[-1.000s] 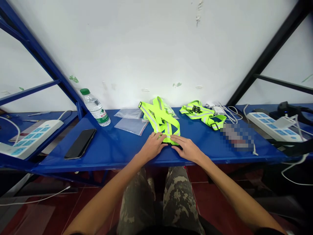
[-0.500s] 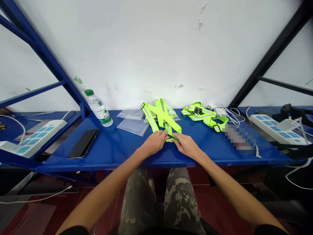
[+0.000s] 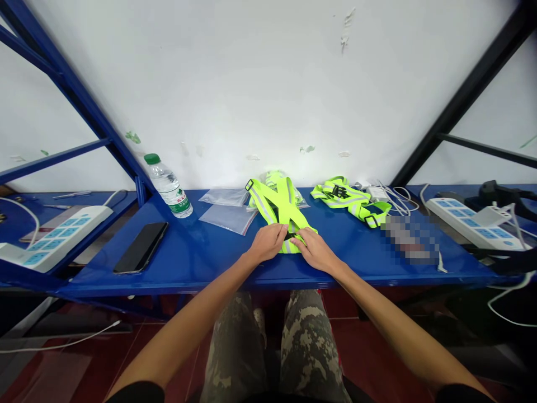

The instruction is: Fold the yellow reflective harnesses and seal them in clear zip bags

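A neon-yellow reflective harness (image 3: 287, 208) with grey stripes lies near the front of the blue table, its straps crossing in an X. At its lower left, my left hand (image 3: 269, 242) is closed on the strap. My right hand (image 3: 315, 248) pinches the straps on the other side, close to my left. Between the fingers a dark piece shows, partly hidden. One black buckle sits at the harness's upper left end. Behind it are clear bags with yellow material inside (image 3: 274, 178). A second reflective harness (image 3: 350, 197) lies loosely heaped to the right.
Flat clear plastic bags (image 3: 230, 217) lie left of the harness. Farther left are a water bottle (image 3: 171, 187) and a black phone (image 3: 141, 247). White cables (image 3: 398, 198) and a blurred item (image 3: 411, 240) lie on the right. Power strips (image 3: 62, 235) stand beyond both table ends.
The harness has shifted slightly right and towards me, its crossed straps lying flatter. Both hands stay on its near end, a little lower.
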The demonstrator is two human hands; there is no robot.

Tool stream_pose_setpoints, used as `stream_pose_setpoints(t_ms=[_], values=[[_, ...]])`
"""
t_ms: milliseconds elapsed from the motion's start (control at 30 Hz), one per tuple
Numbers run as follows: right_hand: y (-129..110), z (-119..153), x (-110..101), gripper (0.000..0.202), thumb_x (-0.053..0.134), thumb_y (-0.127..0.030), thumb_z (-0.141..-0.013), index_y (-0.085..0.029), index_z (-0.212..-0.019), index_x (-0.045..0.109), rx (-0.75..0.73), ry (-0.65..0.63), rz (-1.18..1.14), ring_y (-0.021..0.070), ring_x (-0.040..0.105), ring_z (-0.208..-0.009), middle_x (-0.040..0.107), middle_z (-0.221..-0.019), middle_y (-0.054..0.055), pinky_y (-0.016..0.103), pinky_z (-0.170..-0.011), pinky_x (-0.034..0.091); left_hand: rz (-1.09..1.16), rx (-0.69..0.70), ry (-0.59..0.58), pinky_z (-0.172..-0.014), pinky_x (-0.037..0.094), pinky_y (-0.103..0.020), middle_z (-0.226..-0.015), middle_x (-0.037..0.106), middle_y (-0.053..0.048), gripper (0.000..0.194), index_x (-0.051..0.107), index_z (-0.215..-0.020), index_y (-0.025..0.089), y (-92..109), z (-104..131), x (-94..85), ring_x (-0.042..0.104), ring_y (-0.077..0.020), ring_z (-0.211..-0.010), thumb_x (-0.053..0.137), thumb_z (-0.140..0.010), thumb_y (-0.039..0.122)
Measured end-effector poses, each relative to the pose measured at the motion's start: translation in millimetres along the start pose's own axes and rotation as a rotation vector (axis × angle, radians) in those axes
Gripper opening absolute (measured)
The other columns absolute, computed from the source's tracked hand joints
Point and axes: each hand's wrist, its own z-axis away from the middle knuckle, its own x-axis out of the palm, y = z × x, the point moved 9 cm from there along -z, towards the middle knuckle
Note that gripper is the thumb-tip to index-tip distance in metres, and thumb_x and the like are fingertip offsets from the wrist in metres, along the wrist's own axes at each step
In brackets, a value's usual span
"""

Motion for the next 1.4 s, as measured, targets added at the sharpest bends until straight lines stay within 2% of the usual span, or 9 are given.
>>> stream_pose_setpoints(t_ms=[167,467,700,833,900,1000,1100,1233,1400], values=[[-5,-2,0,0.037,0.028,-0.037,-0.103,-0.02,-0.08,0.052,-0.004,-0.018,0.137,0.0223,0.051,-0.084,0.058,-0.079,0.007,0.035,-0.078,0.041,-0.139,-0.057,-0.08,-0.077,0.042,-0.029,-0.079,0.068,-0.009,0.051,0.064,-0.083,0.016,-6,-5,11.5,0.063,-0.0195,-0.083,0.022,-0.102,0.037],[3,0,-5,0.032,0.035,-0.034,-0.1,-0.019,-0.088,0.061,0.071,0.047,0.169,0.026,0.047,-0.104,0.058,-0.105,0.011,0.044,-0.091,0.038,-0.322,-0.079,-0.373,-0.078,0.048,-0.036,-0.098,0.069,-0.013,0.045,0.063,-0.103,0.016,1,-11,25.0,0.065,-0.0263,-0.092,0.022,-0.101,0.036],[13,2,-14,0.024,0.05,-0.033,-0.092,-0.017,-0.11,0.049,0.105,0.211,-0.105,0.0241,0.053,-0.094,0.054,-0.099,0.011,0.041,-0.087,0.048,-0.309,-0.111,-0.097,-0.081,0.047,-0.037,-0.105,0.062,-0.013,0.027,0.054,-0.103,0.018,6,-14,12.2,0.056,-0.0269,-0.101,0.034,-0.098,0.034],[20,8,-26,0.049,0.061,-0.04,-0.085,-0.013,-0.122,0.044,0.181,0.38,-0.086,0.0306,0.046,-0.12,0.046,-0.122,0.02,0.048,-0.1,0.044,-0.216,-0.183,0.013,-0.081,0.045,-0.041,-0.103,0.059,-0.012,0.015,0.052,-0.097,0.02,-1,-14,8.8,0.052,-0.0292,-0.101,0.046,-0.092,0.034],[21,7,-23,0.05,0.058,-0.04,-0.087,-0.013,-0.127,0.044,0.176,0.353,-0.079,0.0312,0.042,-0.129,0.044,-0.132,0.022,0.05,-0.107,0.039,-0.158,-0.206,0.024,-0.083,0.044,-0.041,-0.103,0.058,-0.012,0.014,0.051,-0.096,0.02,-5,-14,10.3,0.051,-0.0279,-0.099,0.049,-0.091,0.032],[22,-1,-10,0.032,0.045,-0.035,-0.095,-0.016,-0.118,0.057,0.154,0.198,-0.149,0.0269,0.051,-0.124,0.054,-0.13,0.017,0.046,-0.108,0.041,-0.069,-0.168,0.037,-0.088,0.043,-0.041,-0.103,0.056,-0.011,0.011,0.049,-0.096,0.018,-7,-15,13.6,0.051,-0.0244,-0.096,0.047,-0.089,0.026],[27,-8,-2,0.034,0.037,-0.031,-0.098,-0.02,-0.101,0.069,0.147,0.098,-0.217,0.0243,0.057,-0.119,0.063,-0.123,0.012,0.043,-0.104,0.044,0.017,-0.077,0.072,-0.091,0.043,-0.039,-0.101,0.055,-0.01,0.01,0.046,-0.098,0.017,-3,-14,14.6,0.051,-0.0222,-0.096,0.04,-0.091,0.019],[43,-16,-9,0.025,0.054,-0.03,-0.088,-0.021,-0.077,0.075,0.22,0.175,-0.12,0.024,0.062,-0.101,0.064,-0.112,0.01,0.042,-0.092,0.049,0.087,-0.034,0.117,-0.092,0.044,-0.038,-0.103,0.054,-0.012,0.015,0.043,-0.104,0.016,-2,-10,13.3,0.052,-0.0221,-0.099,0.036,-0.091,0.015],[59,-28,-3,0.01,0.063,-0.023,-0.074,-0.021,-0.072,0.072,0.358,0.141,-0.03,0.0173,0.058,-0.069,0.061,-0.072,0.003,0.03,-0.067,0.047,-0.007,-0.056,0.132,-0.094,0.044,-0.038,-0.107,0.053,-0.011,0.021,0.044,-0.108,0.018,4,-5,7.6,0.05,-0.023,-0.104,0.038,-0.089,0.013]])
